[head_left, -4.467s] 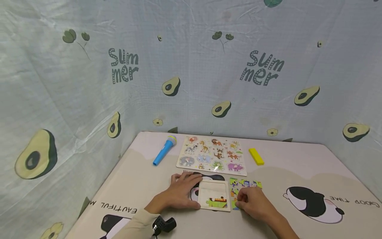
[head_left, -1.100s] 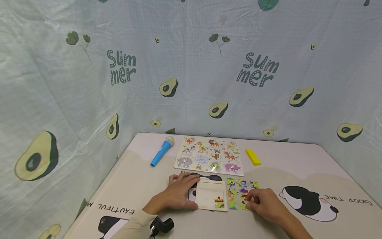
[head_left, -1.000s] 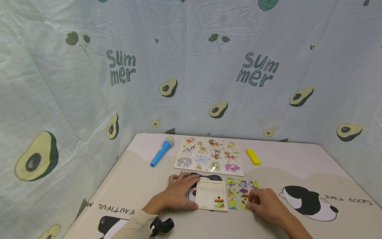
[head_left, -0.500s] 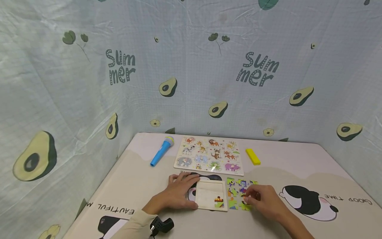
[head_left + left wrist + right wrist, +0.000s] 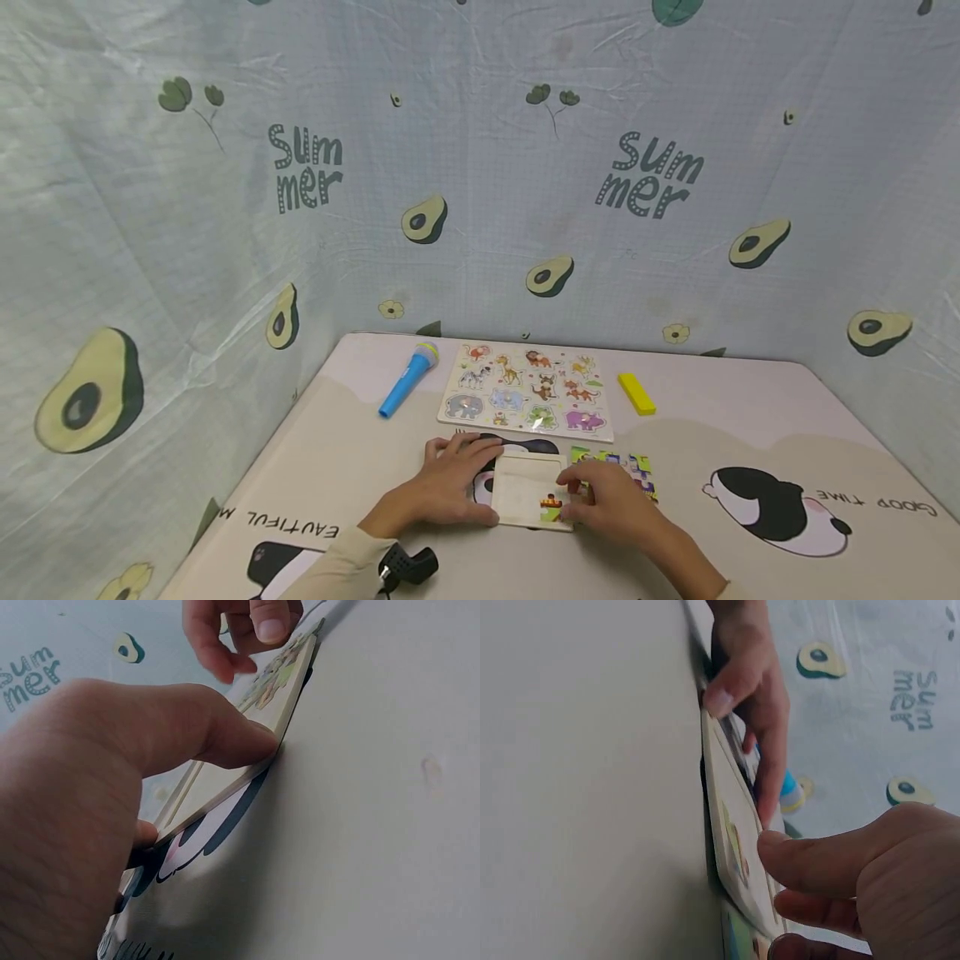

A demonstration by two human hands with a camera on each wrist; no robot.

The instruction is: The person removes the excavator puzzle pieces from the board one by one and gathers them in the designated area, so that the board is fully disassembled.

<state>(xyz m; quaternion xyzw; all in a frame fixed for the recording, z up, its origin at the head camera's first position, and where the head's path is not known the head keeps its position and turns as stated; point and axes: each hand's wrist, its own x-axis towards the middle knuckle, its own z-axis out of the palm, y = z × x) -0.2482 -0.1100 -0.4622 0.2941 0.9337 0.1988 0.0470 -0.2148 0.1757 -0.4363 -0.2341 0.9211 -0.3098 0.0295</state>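
Note:
A square wooden puzzle tray (image 5: 517,487) lies in front of me, with a few coloured pieces (image 5: 551,505) at its near right corner. My left hand (image 5: 447,483) holds the tray's left side, thumb (image 5: 240,742) at the near edge and fingers at the far corner. My right hand (image 5: 611,504) is over the tray's right edge, with bent thumb and fingers apart in the right wrist view. I cannot tell whether a piece is between those fingers. Loose jigsaw pieces (image 5: 640,467) lie right of the tray, partly hidden by this hand.
Behind the tray lies an animal puzzle board (image 5: 525,392). A blue toy microphone (image 5: 405,383) is at its left and a yellow block (image 5: 637,393) at its right. A black device (image 5: 408,565) sits by the left sleeve. Printed fabric walls (image 5: 480,167) stand beyond the table.
My right hand has moved left from the loose pieces to the tray's right edge. The left hand stays on the tray. Compared with the oldest frame, fewer pieces show in the tray.

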